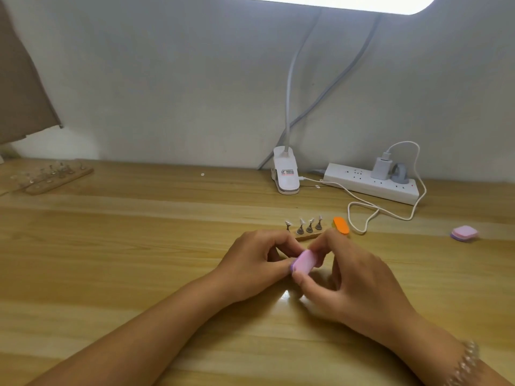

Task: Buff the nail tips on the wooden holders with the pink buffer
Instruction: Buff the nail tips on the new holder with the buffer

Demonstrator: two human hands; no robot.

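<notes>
rounded pink buffer (303,262) between curled fingers (306,282)

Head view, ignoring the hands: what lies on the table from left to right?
Far-left wooden holders with nail tips → white lamp clip → white power strip → pink block at far right.

the pink buffer (303,262) pinched in my right hand (351,277) hides whatever my left hand (256,263) curls around. my knuckles cover the wooden holder (308,236) along its near edge. the far holders (55,176) are too blurred to count, and the top edge cuts off the lamp (331,2).
</notes>
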